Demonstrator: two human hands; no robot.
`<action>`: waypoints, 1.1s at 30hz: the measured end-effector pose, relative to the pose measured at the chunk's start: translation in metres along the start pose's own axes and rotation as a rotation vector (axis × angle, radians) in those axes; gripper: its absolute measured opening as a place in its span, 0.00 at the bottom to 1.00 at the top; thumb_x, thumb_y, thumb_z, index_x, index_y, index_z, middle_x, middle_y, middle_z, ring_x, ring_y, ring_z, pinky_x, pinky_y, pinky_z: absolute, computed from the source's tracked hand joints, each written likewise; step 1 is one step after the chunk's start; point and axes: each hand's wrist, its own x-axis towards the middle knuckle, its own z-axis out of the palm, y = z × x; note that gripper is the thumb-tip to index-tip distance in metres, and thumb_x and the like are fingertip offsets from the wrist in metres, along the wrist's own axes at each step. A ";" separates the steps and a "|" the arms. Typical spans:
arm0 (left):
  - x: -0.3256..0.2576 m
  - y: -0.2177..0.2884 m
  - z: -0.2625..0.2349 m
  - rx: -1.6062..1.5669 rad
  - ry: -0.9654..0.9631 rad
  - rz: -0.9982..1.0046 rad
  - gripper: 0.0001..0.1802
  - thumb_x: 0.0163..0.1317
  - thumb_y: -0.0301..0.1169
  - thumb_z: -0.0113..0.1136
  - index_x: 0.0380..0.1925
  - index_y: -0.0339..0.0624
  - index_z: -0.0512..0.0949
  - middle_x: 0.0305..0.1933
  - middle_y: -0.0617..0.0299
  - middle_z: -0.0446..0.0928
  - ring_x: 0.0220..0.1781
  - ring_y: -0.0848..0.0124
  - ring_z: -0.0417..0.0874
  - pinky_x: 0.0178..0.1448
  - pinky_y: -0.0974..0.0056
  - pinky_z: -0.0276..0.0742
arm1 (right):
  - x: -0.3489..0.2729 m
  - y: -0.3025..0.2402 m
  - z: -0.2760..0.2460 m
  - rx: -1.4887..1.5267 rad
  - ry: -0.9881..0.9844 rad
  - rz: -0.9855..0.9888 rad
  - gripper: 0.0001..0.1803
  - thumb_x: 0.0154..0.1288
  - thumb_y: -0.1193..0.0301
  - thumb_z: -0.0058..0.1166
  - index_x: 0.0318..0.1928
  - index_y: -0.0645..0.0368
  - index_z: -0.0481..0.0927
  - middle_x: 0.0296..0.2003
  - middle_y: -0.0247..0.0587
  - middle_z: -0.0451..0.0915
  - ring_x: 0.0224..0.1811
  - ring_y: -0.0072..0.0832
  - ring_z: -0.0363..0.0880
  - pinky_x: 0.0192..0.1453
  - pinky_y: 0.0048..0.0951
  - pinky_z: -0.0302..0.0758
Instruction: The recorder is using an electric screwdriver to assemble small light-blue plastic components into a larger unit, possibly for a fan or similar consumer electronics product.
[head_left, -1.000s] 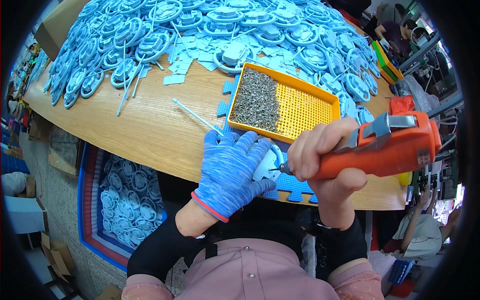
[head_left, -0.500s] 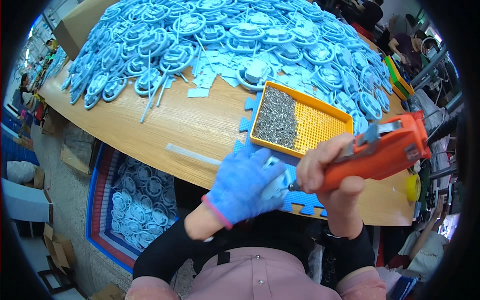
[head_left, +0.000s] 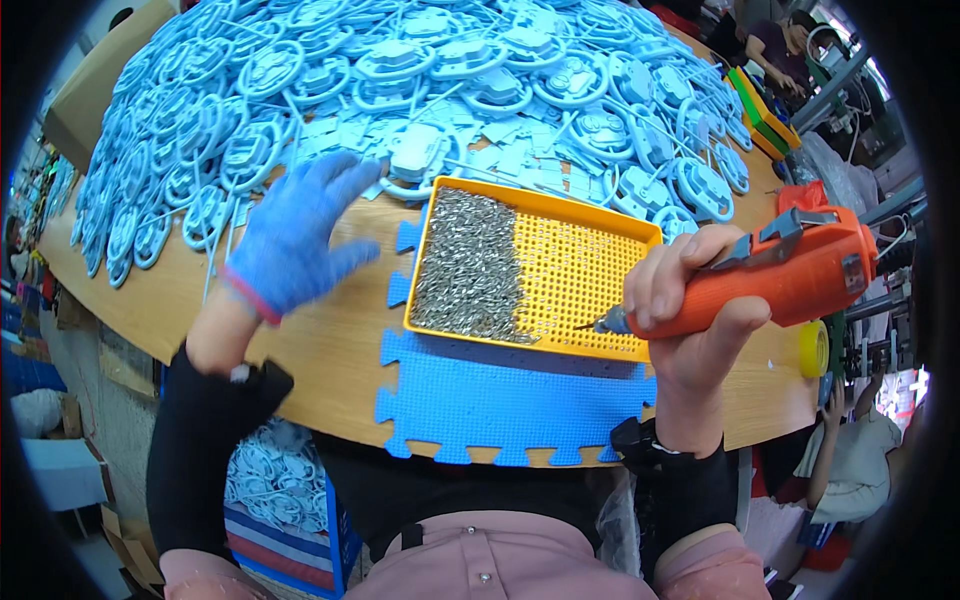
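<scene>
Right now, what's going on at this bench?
A person is working at a wooden table. The right hand grips an orange electric screwdriver, its bit over the yellow tray of small screws. The gloved left hand is open, holding nothing, reaching toward the heap of light blue plastic parts. A blue foam mat lies at the near edge, nothing on it.

A plain brown cardboard box [head_left: 78,112] sits at the far left edge of my wooden table [head_left: 330,350]. Flat green, yellow and red cartons [head_left: 765,122] are stacked at the far right edge. More brown cardboard [head_left: 118,548] lies on the floor, lower left. I see no screens or signs.
</scene>
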 end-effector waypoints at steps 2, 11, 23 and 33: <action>0.039 -0.019 0.019 -0.065 0.007 0.060 0.38 0.51 0.38 0.69 0.63 0.49 0.67 0.63 0.49 0.67 0.63 0.50 0.69 0.65 0.55 0.68 | 0.000 -0.001 0.004 0.017 -0.006 0.015 0.37 0.50 0.40 0.64 0.42 0.60 0.69 0.20 0.36 0.72 0.20 0.25 0.72 0.24 0.24 0.70; 0.106 -0.025 0.049 -0.141 -0.181 0.040 0.39 0.54 0.34 0.66 0.67 0.52 0.63 0.61 0.48 0.69 0.61 0.52 0.70 0.66 0.55 0.66 | 0.006 0.013 0.008 -0.102 0.055 0.036 0.39 0.48 0.31 0.53 0.37 0.56 0.67 0.16 0.29 0.68 0.16 0.22 0.68 0.20 0.24 0.69; 0.074 -0.039 0.012 -0.020 -0.201 0.041 0.45 0.47 0.27 0.66 0.68 0.44 0.59 0.50 0.48 0.75 0.49 0.57 0.77 0.57 0.61 0.74 | 0.004 0.017 0.009 -0.058 -0.019 0.025 0.38 0.49 0.33 0.55 0.37 0.57 0.67 0.17 0.30 0.68 0.16 0.23 0.69 0.21 0.24 0.69; -0.077 0.085 -0.030 -0.385 0.127 -0.075 0.48 0.45 0.36 0.71 0.67 0.37 0.59 0.48 0.49 0.77 0.48 0.57 0.81 0.51 0.57 0.77 | -0.010 -0.044 0.015 0.052 -0.146 -0.085 0.33 0.55 0.37 0.56 0.41 0.55 0.69 0.20 0.28 0.71 0.17 0.19 0.68 0.23 0.22 0.67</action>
